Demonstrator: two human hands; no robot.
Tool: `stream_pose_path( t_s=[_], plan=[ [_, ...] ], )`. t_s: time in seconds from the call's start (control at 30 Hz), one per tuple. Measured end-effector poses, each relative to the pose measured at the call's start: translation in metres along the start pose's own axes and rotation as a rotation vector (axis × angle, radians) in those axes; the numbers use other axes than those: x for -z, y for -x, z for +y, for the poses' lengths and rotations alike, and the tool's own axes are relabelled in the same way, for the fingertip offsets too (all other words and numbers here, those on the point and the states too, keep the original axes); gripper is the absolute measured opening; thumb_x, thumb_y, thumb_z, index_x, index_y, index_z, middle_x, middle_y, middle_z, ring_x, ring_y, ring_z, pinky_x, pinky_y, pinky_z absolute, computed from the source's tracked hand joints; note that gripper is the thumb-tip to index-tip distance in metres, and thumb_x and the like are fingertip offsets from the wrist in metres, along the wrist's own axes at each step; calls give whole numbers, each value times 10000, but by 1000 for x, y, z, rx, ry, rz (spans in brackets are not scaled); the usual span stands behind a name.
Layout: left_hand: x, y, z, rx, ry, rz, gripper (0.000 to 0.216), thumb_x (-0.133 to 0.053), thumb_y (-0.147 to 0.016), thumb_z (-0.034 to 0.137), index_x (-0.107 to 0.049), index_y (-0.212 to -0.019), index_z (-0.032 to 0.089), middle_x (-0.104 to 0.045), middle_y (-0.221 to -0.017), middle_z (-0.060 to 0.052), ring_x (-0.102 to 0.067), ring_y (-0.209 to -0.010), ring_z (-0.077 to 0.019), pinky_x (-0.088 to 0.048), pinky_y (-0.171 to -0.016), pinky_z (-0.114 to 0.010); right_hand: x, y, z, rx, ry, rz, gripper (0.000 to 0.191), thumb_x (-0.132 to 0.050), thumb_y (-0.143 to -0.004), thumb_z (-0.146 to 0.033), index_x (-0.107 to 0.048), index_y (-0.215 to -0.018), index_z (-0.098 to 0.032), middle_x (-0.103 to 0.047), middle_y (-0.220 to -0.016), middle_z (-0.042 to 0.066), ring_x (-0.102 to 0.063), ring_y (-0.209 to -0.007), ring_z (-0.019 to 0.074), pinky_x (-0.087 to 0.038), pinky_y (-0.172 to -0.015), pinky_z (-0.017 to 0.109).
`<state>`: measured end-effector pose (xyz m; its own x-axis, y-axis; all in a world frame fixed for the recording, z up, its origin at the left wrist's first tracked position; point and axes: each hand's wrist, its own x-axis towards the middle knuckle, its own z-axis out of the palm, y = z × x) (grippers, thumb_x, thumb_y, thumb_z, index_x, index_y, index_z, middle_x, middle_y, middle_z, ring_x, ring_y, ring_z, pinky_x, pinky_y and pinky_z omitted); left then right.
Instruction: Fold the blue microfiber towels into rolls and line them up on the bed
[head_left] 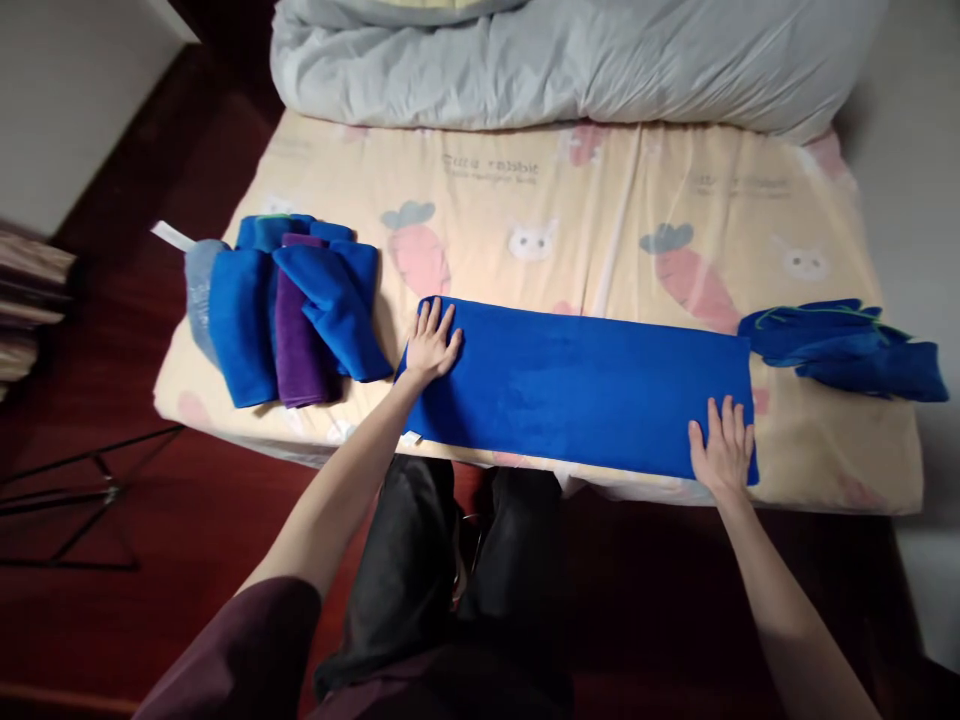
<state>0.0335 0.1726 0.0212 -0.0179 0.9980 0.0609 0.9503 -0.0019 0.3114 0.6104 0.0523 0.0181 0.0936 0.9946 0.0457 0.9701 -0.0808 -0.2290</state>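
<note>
The blue cloth [585, 385] lies flat, long way running from left hand [433, 342] to right hand [722, 450], both just resting fingers-out near its ends, well apart, neither's nearer tbh.

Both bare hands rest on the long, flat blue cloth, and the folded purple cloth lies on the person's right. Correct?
Wrong side: the head view shows the folded purple cloth on the person's left. The left hand and right hand do rest on the long, flat blue cloth.
</note>
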Motion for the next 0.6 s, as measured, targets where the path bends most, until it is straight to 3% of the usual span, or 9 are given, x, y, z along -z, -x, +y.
stream_pose_path(
  t_s=[0.17, 0.33, 0.43, 0.6],
  plan=[
    [6, -19, -17, 23, 42, -8, 731, -282, -1054, 526, -334, -1649, 104, -190, -1752, -149, -121, -1641, -315, -69, -1327, -549, 3, 3, -2, -19, 27, -27, 718, -267, -1036, -507, -186, -1707, -263, -118, -1775, 34, -125, -1642, 324, -158, -1325, 630],
    [16, 8, -5, -117, 67, -32, 760, -273, -1045, 571, -338, -1647, 112, -154, -1760, -146, -65, -1647, -322, -6, -1325, -575, 15, -9, -7, 14, 95, -66, 700, -284, -1051, -500, -271, -1686, -206, -184, -1764, 86, -164, -1636, 329, -185, -1319, 617],
    [21, 23, -4, -209, 53, -95, 771, -291, -1035, 608, -346, -1649, 145, -153, -1765, -120, -60, -1648, -312, -43, -1330, -558, 23, -43, -10, 17, 98, -13, 677, -266, -1071, -502, -310, -1669, -187, -246, -1745, 119, -219, -1625, 316, -194, -1315, 613],
    [20, 0, -20, -100, 62, -148, 850, -273, -1038, 631, -292, -1644, 34, -140, -1752, -200, -79, -1643, -332, -69, -1323, -557, 20, -115, -5, 12, 41, -28, 668, -274, -1089, -510, -331, -1652, -155, -270, -1737, 132, -222, -1626, 288, -239, -1309, 569]
  ],
)
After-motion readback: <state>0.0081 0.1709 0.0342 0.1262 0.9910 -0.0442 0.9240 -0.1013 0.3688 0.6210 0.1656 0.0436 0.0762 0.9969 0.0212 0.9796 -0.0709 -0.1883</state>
